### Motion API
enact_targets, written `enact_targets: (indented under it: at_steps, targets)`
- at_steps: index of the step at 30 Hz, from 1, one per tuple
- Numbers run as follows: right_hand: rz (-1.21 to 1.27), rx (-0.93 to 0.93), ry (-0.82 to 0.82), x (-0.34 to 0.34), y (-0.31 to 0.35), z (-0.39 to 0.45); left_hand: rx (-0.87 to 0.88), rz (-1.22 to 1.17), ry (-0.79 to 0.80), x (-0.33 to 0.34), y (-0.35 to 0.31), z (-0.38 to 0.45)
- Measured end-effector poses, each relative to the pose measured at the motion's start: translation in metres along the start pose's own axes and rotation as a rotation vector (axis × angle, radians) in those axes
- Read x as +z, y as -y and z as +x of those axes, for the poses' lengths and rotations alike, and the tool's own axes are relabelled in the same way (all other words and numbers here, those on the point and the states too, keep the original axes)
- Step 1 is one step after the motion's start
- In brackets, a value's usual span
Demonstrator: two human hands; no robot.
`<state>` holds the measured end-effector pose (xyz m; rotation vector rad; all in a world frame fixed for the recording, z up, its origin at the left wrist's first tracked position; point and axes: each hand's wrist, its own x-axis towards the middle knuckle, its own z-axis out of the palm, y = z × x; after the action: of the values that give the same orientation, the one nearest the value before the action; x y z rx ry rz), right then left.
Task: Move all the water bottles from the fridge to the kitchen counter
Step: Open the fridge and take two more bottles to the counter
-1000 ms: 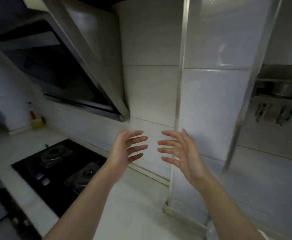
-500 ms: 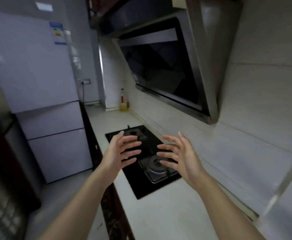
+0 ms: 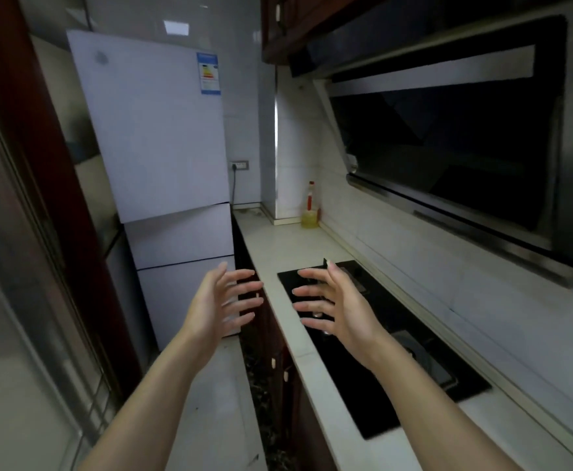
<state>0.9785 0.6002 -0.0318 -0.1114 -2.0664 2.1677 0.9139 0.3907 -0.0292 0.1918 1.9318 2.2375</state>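
Note:
A tall white fridge [image 3: 156,137] stands at the far end of the narrow kitchen, all its doors closed; no water bottles are visible. The white kitchen counter [image 3: 278,239] runs along the right wall from the fridge toward me. My left hand [image 3: 222,302] hovers in front of the fridge's lowest door, fingers spread and empty. Over the near edge of the counter and the hob is my right hand [image 3: 334,304], also spread and empty. The palms face each other, a short gap between them.
A black gas hob [image 3: 380,362] is set into the counter under a dark range hood [image 3: 455,137]. A yellow bottle with a red top [image 3: 310,212] stands in the counter's far corner. Dark cabinets [image 3: 271,351] sit below the counter; a dark red door frame [image 3: 40,164] is on the left.
The view has swung left from the tiled wall to the hob and then to the fridge, which now sits near the centre. Both hands kept the same spread, empty pose.

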Motion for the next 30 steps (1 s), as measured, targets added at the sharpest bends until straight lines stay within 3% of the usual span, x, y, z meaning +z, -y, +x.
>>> enact_targets:
  at_steps: [17,30]
  targets:
    - [0.003,0.095,0.125,0.114,-0.042,0.153,-0.002,-0.025,-0.107,-0.131,0.013,0.113]
    - [0.027,0.032,0.293,0.165,-0.056,0.352,0.023,0.012,-0.239,-0.176,-0.012,0.272]
